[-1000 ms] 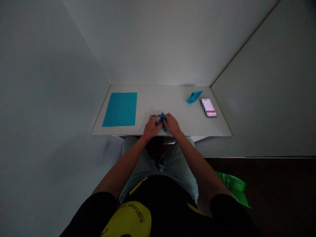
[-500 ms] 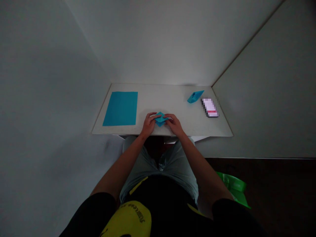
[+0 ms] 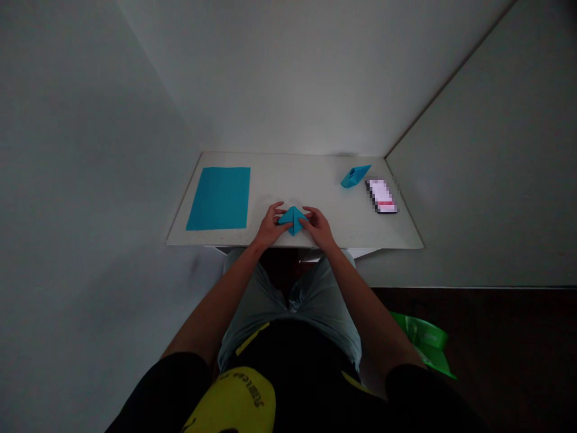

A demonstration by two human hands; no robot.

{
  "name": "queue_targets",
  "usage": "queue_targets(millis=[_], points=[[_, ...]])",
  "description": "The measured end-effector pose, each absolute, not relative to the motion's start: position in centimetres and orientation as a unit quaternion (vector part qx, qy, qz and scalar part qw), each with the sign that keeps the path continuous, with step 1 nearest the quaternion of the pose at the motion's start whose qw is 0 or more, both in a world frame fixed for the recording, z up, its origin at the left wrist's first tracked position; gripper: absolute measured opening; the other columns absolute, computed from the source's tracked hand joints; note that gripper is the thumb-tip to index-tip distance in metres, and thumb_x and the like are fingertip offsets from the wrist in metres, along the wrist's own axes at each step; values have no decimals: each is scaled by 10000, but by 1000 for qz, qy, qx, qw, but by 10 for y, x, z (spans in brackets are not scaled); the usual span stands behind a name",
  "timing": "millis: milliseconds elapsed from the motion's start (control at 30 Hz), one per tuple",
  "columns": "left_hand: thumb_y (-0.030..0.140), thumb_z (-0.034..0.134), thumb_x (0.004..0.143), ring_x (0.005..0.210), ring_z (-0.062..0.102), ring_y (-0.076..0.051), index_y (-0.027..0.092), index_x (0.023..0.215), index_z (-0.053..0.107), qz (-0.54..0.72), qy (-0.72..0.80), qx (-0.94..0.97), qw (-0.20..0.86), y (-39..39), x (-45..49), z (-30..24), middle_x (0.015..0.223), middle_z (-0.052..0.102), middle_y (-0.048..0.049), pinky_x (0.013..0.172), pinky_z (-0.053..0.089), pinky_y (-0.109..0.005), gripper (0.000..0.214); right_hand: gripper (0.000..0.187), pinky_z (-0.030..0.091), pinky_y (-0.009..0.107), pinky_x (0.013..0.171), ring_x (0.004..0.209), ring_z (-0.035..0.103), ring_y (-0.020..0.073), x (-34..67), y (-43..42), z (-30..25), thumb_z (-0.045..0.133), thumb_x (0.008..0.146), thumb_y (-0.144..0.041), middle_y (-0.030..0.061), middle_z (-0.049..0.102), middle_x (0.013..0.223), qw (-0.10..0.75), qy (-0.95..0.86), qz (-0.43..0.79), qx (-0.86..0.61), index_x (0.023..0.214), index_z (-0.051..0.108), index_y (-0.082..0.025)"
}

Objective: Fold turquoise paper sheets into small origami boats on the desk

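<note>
From where I stand, the only thing that could be a container is a green plastic piece (image 3: 424,332) down on the dark floor (image 3: 509,331), off past the person's right arm; its inside is partly hidden, so I can't tell whether it holds anything.

At the near edge of the white worktop (image 3: 293,177), roughly midway along, the folded blue paper (image 3: 294,216) is held between two bare hands. It makes a pointed, diamond-like shape with a crease down its middle. The left hand (image 3: 268,227) pinches its left corner, thumb laid across the front, the other fingers behind or beside it, one of them lifted away. The right hand (image 3: 320,230) pinches the opposite corner likewise, thumb on the face, a finger stretched out beyond.

Over on the left lies a flat blue sheet (image 3: 219,199). Toward the back right sits a finished-looking folded paper boat (image 3: 354,177), just beside a phone (image 3: 381,196) with a blurred-out screen.
</note>
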State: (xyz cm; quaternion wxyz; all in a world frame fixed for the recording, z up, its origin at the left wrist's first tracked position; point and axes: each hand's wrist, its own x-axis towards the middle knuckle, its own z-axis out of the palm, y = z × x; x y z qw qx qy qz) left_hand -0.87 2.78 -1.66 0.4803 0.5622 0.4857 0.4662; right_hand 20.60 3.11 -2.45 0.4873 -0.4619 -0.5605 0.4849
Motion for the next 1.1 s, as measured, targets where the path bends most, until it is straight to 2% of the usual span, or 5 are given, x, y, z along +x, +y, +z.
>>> queue_targets(millis=[133,433,667,933,1100], points=[[469,778,911,1054,752,-233,184,1159,782,455,493,572,472,29,-8,-15,1162,815,-108,991,599,-385,378,511,597,387,832,812,686,210,203,31,-19,794,819,-707,28,755,901,440,-573,491,-486,1034,758,-245],[636,850,810,882,714,-209,188,919,771,514,486,518,482,32,-5,-14,924,795,-58,844,590,-343,468,498,571,359,805,801,648,199,201,27,-6,779,824,-732,32,759,891,475,-556,456,-507,890,719,-242],[657,848,833,876,702,-183,210,980,637,587,495,421,483,38,-10,-24,926,719,-24,811,621,-327,516,462,589,328,749,822,648,190,216,35,-9,757,846,-686,4,684,897,540,-499,444,-513,964,618,-262],[700,732,939,834,772,-173,257,1088,461,610,483,339,528,40,-7,-34,961,710,-3,871,691,-426,539,505,614,315,700,801,705,181,231,33,-18,774,841,-685,-23,649,883,582,-453,448,-506,1055,542,-290],[650,952,702,1006,789,-252,226,1122,571,583,466,400,532,37,-7,-26,1090,800,-86,988,657,-503,708,492,626,335,719,685,682,161,230,31,-19,811,846,-664,-50,650,788,593,-456,450,-487,1045,558,-291]])
